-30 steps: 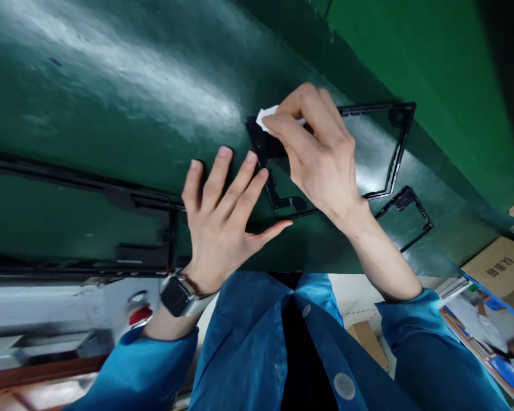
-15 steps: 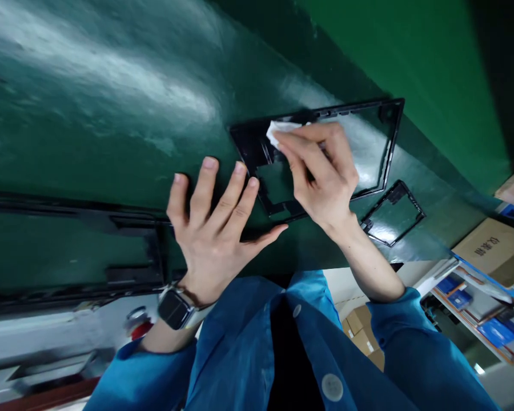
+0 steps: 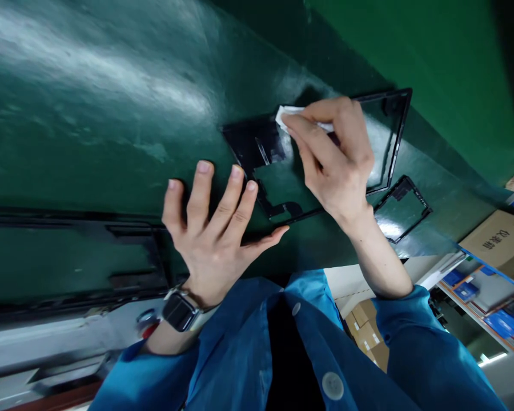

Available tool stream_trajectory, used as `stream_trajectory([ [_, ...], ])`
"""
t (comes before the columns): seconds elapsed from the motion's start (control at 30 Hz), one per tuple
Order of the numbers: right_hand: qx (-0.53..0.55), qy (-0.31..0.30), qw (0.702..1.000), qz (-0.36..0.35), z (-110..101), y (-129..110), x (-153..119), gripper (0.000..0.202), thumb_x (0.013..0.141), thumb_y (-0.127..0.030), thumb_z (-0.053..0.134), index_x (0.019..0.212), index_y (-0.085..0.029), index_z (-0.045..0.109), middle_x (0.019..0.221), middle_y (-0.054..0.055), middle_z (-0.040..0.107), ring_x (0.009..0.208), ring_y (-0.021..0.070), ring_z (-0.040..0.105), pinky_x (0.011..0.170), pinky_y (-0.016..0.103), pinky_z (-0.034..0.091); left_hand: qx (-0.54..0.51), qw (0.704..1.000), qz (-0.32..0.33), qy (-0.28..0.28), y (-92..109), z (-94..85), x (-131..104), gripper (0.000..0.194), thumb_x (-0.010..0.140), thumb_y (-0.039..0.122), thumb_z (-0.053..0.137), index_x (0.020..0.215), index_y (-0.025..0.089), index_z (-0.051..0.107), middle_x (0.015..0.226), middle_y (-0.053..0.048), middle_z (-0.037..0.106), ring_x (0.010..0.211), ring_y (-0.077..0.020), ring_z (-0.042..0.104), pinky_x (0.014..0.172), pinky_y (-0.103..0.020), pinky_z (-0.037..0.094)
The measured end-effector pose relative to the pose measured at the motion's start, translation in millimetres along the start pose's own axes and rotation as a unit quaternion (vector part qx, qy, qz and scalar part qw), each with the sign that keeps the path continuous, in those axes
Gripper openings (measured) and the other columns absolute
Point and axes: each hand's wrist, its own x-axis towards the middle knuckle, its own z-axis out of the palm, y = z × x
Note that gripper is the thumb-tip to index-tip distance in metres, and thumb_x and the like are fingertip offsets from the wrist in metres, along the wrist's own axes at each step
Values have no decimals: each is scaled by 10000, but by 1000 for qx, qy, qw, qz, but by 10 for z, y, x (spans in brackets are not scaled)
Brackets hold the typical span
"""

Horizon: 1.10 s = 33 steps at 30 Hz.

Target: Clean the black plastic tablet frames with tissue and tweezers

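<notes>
A black rectangular frame (image 3: 261,140) with a large opening lies on the green table (image 3: 111,154). My right hand (image 3: 338,154) pinches a folded white cloth (image 3: 288,114) against the frame's upper edge, its fingers hiding part of the cloth. My left hand (image 3: 216,234), with a watch at the wrist, has its fingers spread and rests at the frame's left end. Nothing shows in it. Whether the fingertips press on the frame or the table beside it, I cannot tell.
A larger black frame (image 3: 132,281) lies at the left along the table's near edge. A smaller black frame (image 3: 424,214) sits right of my right forearm. Beyond the table at the right are a cardboard box (image 3: 492,242) and blue bins (image 3: 505,322).
My right hand has moved right and slightly up with the white cloth, along the frame's upper edge. My left hand stays nearly in place, fingers still spread.
</notes>
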Motion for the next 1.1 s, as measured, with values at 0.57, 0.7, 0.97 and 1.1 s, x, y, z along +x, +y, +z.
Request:
stream_trajectory([
  [0.57,34,-232,971,-57,131,-163,217,397,1188,-217,347,1019,-299,697,1165,0,710,1225,111,636,1080,229,578,32,999,16,16,-90,3,18,1000,918,724,756,1750,414,295,1752,2,433,1665,-435,389,1380,-811,386],
  [0.7,114,-210,970,-55,165,-53,102,300,1177,-244,455,1050,-297,722,1152,-27,679,1248,84,632,1091,172,577,23,1000,0,-17,-173,-8,13,1024,881,733,807,1735,435,326,1776,57,383,1701,-441,340,1427,-810,280],
  [0.97,28,-233,972,-32,176,-153,172,381,1202,-180,334,1235,-175,714,1249,95,640,1419,170,586,1135,333,639,-14,999,20,-23,-216,-130,24,996,887,568,893,1711,513,335,1745,119,434,1695,-390,392,1437,-694,330],
  [1.1,2,-244,970,-23,94,-200,233,335,1194,-204,391,1233,-209,723,1217,94,668,1439,172,578,1136,312,627,-21,999,30,-7,-160,-109,24,940,920,506,881,1705,479,365,1728,100,459,1684,-367,418,1415,-653,384],
])
